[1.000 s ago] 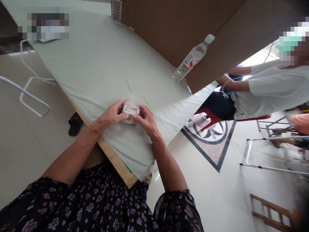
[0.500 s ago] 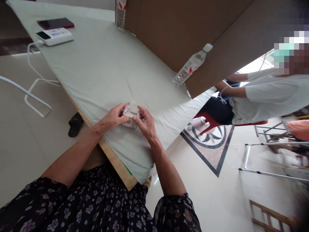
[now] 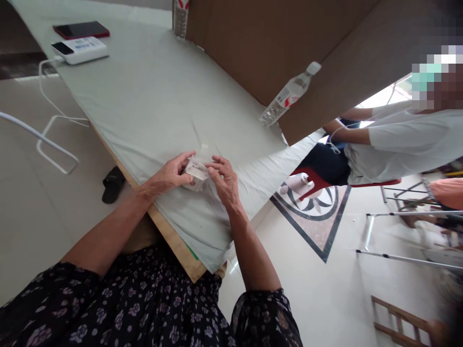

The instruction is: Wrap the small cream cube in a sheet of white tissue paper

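A small whitish box-shaped packet (image 3: 197, 172) with clear film about it is held just over the pale cloth near the table's corner. My left hand (image 3: 177, 172) grips its left side, thumb in front and fingers behind. At the packet's right edge, my right hand (image 3: 224, 180) has thumb and forefinger closed together on what looks like loose clear film (image 3: 214, 189); its other fingers are partly bent. What lies inside the packet is too small to make out. A small pale scrap (image 3: 204, 146) shows just behind it.
Large cardboard panels (image 3: 253, 43) stand on the cloth-covered table (image 3: 144, 91), with a tilted plastic bottle (image 3: 289, 94) and another bottle (image 3: 180, 19) beside them. A phone (image 3: 81, 30) and a white cabled device (image 3: 80, 50) lie far left. A seated person (image 3: 405, 144) is at right.
My right hand has moved slightly right, away from the packet, and the film stretches toward it. My left hand keeps its hold. More of the packet's pale top shows.
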Tool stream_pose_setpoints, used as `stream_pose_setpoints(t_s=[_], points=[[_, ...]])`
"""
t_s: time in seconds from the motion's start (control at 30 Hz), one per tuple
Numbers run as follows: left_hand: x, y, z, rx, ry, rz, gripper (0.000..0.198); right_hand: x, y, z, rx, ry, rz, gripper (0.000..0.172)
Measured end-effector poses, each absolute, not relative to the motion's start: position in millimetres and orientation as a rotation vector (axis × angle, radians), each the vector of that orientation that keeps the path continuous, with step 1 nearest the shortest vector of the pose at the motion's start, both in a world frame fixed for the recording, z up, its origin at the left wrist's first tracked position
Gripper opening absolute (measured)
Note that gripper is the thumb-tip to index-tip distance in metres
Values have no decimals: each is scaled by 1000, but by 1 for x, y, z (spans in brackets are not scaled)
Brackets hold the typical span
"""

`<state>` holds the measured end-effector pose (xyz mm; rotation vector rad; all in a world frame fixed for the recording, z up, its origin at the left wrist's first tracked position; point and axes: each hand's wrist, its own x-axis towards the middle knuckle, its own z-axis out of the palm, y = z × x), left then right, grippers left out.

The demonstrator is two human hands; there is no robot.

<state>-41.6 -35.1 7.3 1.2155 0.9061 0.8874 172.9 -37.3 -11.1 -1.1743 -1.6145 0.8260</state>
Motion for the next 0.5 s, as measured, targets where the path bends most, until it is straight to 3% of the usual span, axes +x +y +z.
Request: stream_pose_setpoints(t_s=[0.33,0.5], points=[[-45,-34,3,1273,882,844,105,158,-33,-11,-1109,-1699,1019,40],[-42,-34,4,1210,903,841,112,160,-36,-13,-1126,-1457,1044,45]])
